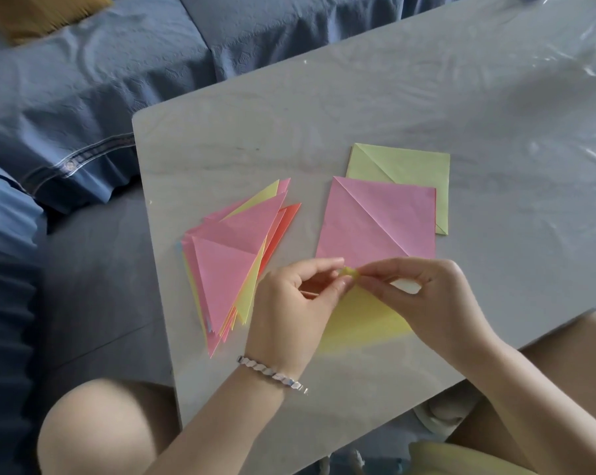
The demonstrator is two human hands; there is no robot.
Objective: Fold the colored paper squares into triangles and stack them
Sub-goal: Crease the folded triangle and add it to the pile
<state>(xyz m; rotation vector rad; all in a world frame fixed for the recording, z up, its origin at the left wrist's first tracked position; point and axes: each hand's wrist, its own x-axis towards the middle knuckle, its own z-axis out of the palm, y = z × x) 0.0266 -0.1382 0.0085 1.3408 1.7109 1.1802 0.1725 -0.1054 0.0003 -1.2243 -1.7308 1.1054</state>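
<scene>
blue cover [84,97]: far left on my feed, wrinkled fabric running alongside the desk [324,108].
triangle stack [226,269]: left part of the desk. Messy fan of folded pieces, pink one on top, yellow + orange-red edges poking out underneath. Neither of the hands touches it.
left hand [296,303]: just right of the stack, thumb + fingertips pinching the far corner of the yellow sheet [361,320]. bracelet [272,373] on the wrist.
yellow sheet: near edge of the desk, btw both hands. Corner is lifted and a bit curled; the rest is blurry and partly hidden under the hands. Can't tell if it's folded yet.
pink square [375,221]: flat on the desk behind the hands, diagonal crease across it. Its far side overlaps the lower left of the yellow-green square [403,164].
yellow-green square: furthest back, flat, also w/ a diagonal crease.
right hand [427,296]: thumb + index clamped on that same yellow corner, tips nearly meeting the left ones.
plastic film [577,56]: shiny, crinkly, over the desk top right.
</scene>
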